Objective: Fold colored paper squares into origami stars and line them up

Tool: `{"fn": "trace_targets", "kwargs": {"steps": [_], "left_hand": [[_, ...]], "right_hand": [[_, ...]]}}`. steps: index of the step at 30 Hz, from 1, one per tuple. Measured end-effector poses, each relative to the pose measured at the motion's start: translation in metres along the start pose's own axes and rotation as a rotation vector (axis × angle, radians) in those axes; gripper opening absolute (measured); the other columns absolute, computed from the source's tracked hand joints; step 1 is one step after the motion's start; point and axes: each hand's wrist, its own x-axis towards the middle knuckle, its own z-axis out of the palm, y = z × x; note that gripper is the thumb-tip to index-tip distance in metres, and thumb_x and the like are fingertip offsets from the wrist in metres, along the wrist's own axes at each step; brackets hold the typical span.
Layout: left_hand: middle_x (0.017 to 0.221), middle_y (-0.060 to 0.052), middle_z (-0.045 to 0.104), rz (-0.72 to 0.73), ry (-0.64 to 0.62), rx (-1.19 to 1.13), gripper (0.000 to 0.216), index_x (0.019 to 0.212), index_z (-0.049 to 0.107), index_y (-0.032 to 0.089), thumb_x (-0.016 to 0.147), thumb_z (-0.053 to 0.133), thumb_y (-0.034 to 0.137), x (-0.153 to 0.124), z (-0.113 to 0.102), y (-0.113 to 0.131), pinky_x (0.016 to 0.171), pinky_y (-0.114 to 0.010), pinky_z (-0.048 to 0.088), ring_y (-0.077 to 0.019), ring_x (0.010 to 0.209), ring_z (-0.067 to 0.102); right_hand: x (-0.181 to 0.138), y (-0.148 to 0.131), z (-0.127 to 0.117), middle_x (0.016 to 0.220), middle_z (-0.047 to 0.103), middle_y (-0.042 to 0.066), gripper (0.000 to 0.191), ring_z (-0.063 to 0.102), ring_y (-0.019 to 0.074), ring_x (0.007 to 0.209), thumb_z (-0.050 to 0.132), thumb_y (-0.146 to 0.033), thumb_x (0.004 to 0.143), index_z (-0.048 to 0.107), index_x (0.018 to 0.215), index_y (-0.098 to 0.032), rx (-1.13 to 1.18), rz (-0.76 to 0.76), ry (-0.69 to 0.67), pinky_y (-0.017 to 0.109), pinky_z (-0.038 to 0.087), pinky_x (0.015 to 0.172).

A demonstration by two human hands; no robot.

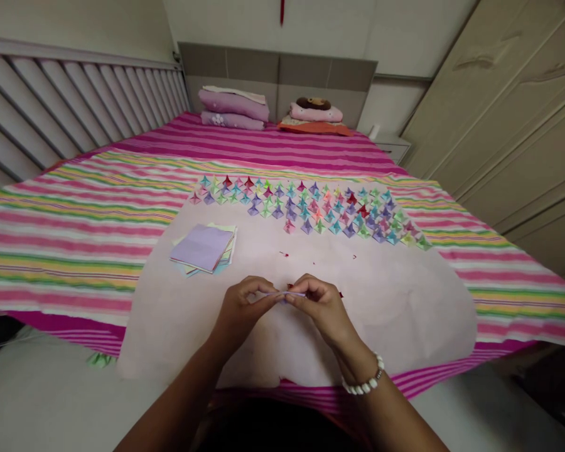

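Both hands meet over a large pale paper sheet [405, 314] spread on the striped bed. My left hand [245, 304] and my right hand [317, 304] pinch the two ends of a small folded lilac paper piece [289, 294], held flat between the fingertips. A white bead bracelet [365, 383] circles my right wrist. A stack of coloured square papers [203, 248], lilac on top, lies to the left of the hands. Several small folded paper shapes [311, 210] in many colours stand in rows beyond the hands.
The bed has a pink, green and yellow striped cover [75, 220]. Folded pillows and bedding [233, 107] sit at the headboard. A slatted rail [51, 107] runs along the left, wardrobe doors [513, 125] along the right. Tiny red scraps [283, 254] dot the sheet.
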Motion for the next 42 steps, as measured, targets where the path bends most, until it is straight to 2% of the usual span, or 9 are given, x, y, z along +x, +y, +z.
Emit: {"fn": "trace_targets", "kwargs": {"steps": [4, 8, 13, 18, 23, 27, 33, 38, 42], "left_hand": [[0.071, -0.002, 0.069, -0.214, 0.059, -0.256, 0.017, 0.059, 0.068, 0.018, 0.060, 0.080, 0.030, 0.002, 0.002, 0.002, 0.063, -0.026, 0.047, -0.0159, 0.068, 0.061], [0.071, -0.002, 0.071, -0.332, 0.099, -0.379, 0.019, 0.067, 0.072, 0.017, 0.065, 0.077, 0.036, 0.002, 0.007, -0.001, 0.066, -0.026, 0.048, -0.0156, 0.070, 0.063], [0.087, -0.004, 0.074, -0.343, -0.021, -0.543, 0.029, 0.089, 0.074, 0.018, 0.064, 0.080, 0.030, -0.003, 0.020, -0.009, 0.078, -0.028, 0.051, -0.0171, 0.085, 0.065], [0.079, -0.004, 0.073, -0.371, 0.038, -0.620, 0.029, 0.088, 0.073, 0.015, 0.064, 0.080, 0.032, -0.002, 0.024, -0.012, 0.074, -0.028, 0.053, -0.0135, 0.072, 0.065], [0.061, -0.001, 0.069, -0.397, 0.017, -0.608, 0.028, 0.070, 0.067, 0.014, 0.056, 0.084, 0.032, 0.001, 0.017, -0.013, 0.063, -0.025, 0.051, -0.0112, 0.057, 0.062], [0.061, -0.001, 0.069, -0.425, -0.018, -0.610, 0.028, 0.073, 0.071, 0.014, 0.056, 0.084, 0.033, -0.001, 0.014, -0.014, 0.062, -0.024, 0.049, -0.0105, 0.057, 0.060], [0.061, -0.002, 0.066, -0.419, -0.086, -0.649, 0.027, 0.073, 0.071, 0.013, 0.058, 0.083, 0.032, 0.000, 0.016, -0.012, 0.058, -0.023, 0.045, -0.0088, 0.056, 0.056], [0.053, 0.004, 0.060, -0.441, -0.061, -0.714, 0.031, 0.064, 0.059, 0.015, 0.054, 0.085, 0.028, 0.001, 0.015, -0.014, 0.052, -0.019, 0.041, -0.0067, 0.049, 0.054], [0.056, 0.003, 0.062, -0.414, -0.036, -0.669, 0.030, 0.067, 0.059, 0.015, 0.055, 0.084, 0.028, 0.001, 0.014, -0.017, 0.055, -0.020, 0.044, -0.0077, 0.052, 0.057]], "right_hand": [[0.000, 0.002, 0.002, 0.069, 0.063, 0.000, 0.014, 0.057, 0.0149, 0.068, 0.081, -0.031, 0.064, 0.071, 0.065, -0.021, 0.106, 0.046, 0.031, 0.028, 0.046, 0.066], [0.002, 0.004, 0.002, 0.072, 0.067, 0.001, 0.011, 0.058, 0.0157, 0.070, 0.079, -0.030, 0.065, 0.074, 0.070, -0.022, 0.154, 0.082, 0.054, 0.028, 0.047, 0.066], [0.002, 0.007, 0.003, 0.071, 0.068, 0.000, 0.008, 0.060, 0.0166, 0.071, 0.077, -0.029, 0.067, 0.075, 0.071, -0.022, 0.144, 0.042, 0.152, 0.031, 0.047, 0.072], [-0.001, 0.004, 0.008, 0.073, 0.068, 0.001, 0.011, 0.061, 0.0182, 0.075, 0.074, -0.033, 0.072, 0.074, 0.075, -0.022, 0.159, 0.029, 0.099, 0.033, 0.046, 0.077], [-0.001, 0.001, 0.007, 0.066, 0.064, 0.001, 0.027, 0.053, 0.0147, 0.064, 0.068, -0.045, 0.076, 0.071, 0.071, -0.019, 0.208, 0.124, 0.065, 0.028, 0.042, 0.065], [-0.001, 0.001, 0.008, 0.060, 0.060, -0.001, 0.025, 0.049, 0.0136, 0.059, 0.075, -0.042, 0.069, 0.066, 0.065, -0.019, 0.299, 0.231, 0.013, 0.027, 0.039, 0.060], [-0.002, 0.002, 0.008, 0.061, 0.060, -0.001, 0.019, 0.051, 0.0135, 0.060, 0.075, -0.036, 0.069, 0.067, 0.068, -0.019, 0.407, 0.271, -0.045, 0.026, 0.040, 0.061], [-0.002, 0.000, 0.009, 0.061, 0.060, -0.001, 0.016, 0.051, 0.0120, 0.058, 0.075, -0.033, 0.069, 0.068, 0.068, -0.018, 0.429, 0.281, -0.036, 0.025, 0.040, 0.058], [0.000, 0.002, 0.008, 0.059, 0.062, 0.000, 0.015, 0.052, 0.0118, 0.054, 0.072, -0.032, 0.071, 0.069, 0.072, -0.018, 0.390, 0.263, -0.030, 0.025, 0.040, 0.055]]}}
